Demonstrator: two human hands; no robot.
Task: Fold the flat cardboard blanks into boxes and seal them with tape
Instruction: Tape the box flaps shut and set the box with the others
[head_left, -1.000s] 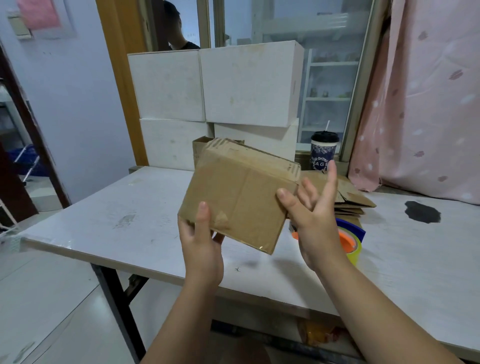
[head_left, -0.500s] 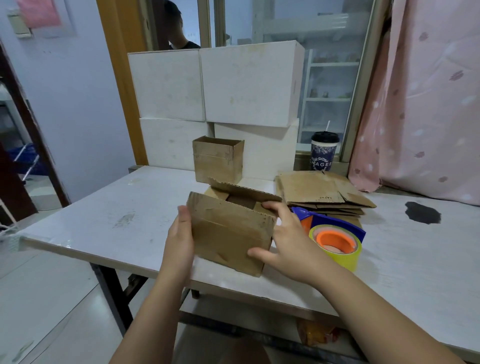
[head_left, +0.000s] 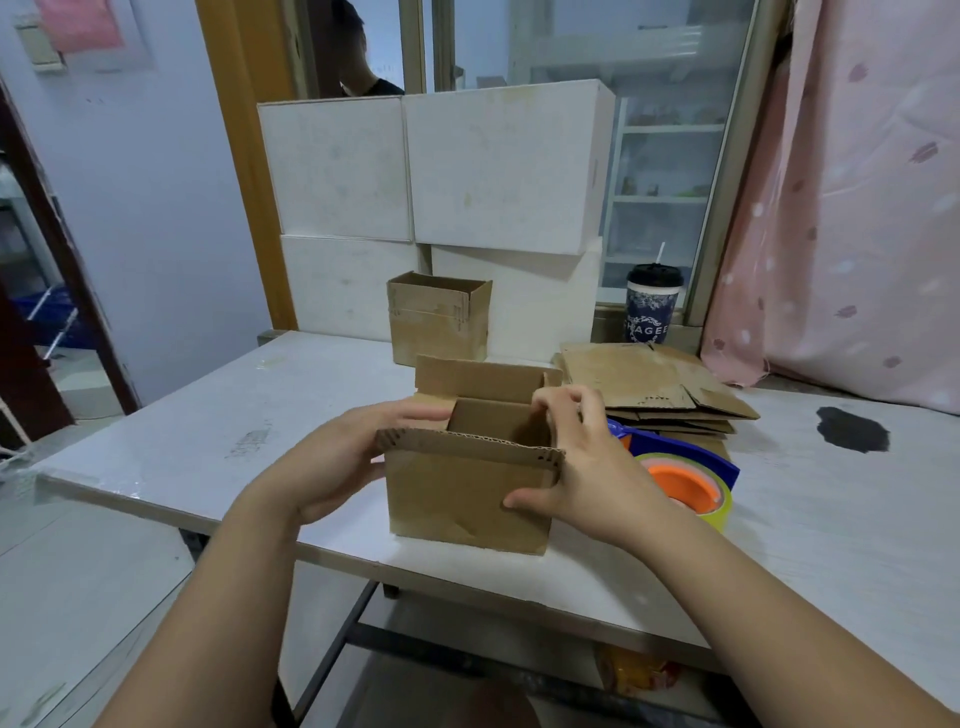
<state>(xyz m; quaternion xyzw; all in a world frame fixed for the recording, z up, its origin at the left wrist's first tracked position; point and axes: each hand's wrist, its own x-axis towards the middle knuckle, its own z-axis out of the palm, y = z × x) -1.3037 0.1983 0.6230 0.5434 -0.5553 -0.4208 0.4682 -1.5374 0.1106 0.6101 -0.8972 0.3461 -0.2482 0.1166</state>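
A brown cardboard box stands upright near the front edge of the white table, its top flaps open. My left hand grips its left side, fingers on the left flap. My right hand holds the right side, fingers curled over the right flap and thumb on the front wall. A tape dispenser with a yellow roll, orange core and blue body lies just right of my right hand. A stack of flat cardboard blanks lies behind it. Another open box stands further back.
Large white boxes are stacked against the window at the back. A lidded paper cup with a straw stands on the sill. A pink curtain hangs at the right. A dark patch marks the table. A person stands behind the window.
The box was held up in the air a second ago; it has come down onto the table, turned upright, and both hands have closed on its sides at the flaps.
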